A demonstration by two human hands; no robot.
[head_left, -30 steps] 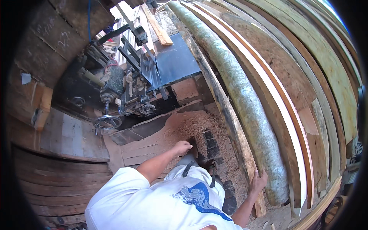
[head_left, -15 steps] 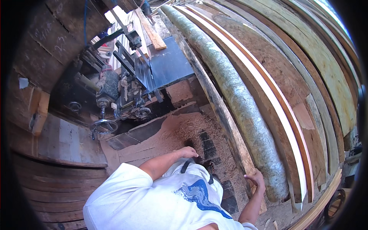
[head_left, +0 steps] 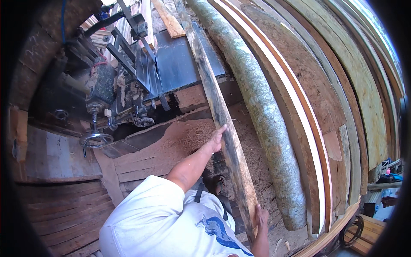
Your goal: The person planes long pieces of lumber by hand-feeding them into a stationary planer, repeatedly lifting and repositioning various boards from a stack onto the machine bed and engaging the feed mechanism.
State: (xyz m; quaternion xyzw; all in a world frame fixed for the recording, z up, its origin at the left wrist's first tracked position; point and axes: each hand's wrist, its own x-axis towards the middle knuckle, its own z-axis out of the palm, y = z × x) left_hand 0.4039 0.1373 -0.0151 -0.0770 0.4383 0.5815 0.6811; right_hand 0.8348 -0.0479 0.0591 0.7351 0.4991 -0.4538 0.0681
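A long, narrow wooden plank point(head_left: 236, 156) with dark stains on its face runs from near my body up to the machine's dark metal table point(head_left: 184, 60). My left hand point(head_left: 217, 139) grips its left edge about midway along, thumb on the top face and the other fingers hidden below. Closer to me, my right hand point(head_left: 261, 217) is closed on the right edge near the plank's near end. The far end of the plank lies over the right part of the table, beside an upright saw blade point(head_left: 156, 64).
Right of the plank lies a bark-covered log point(head_left: 269, 120), then several long boards point(head_left: 334, 98). A handwheel point(head_left: 96, 139) juts from the machine at left. Sawdust point(head_left: 188, 137) covers the floor before it. A wooden slatted surface point(head_left: 68, 214) fills the lower left.
My left hand has come forward from beside my body and taken hold of the plank. The plank has swung left, off the log's side, and now crosses the metal table.
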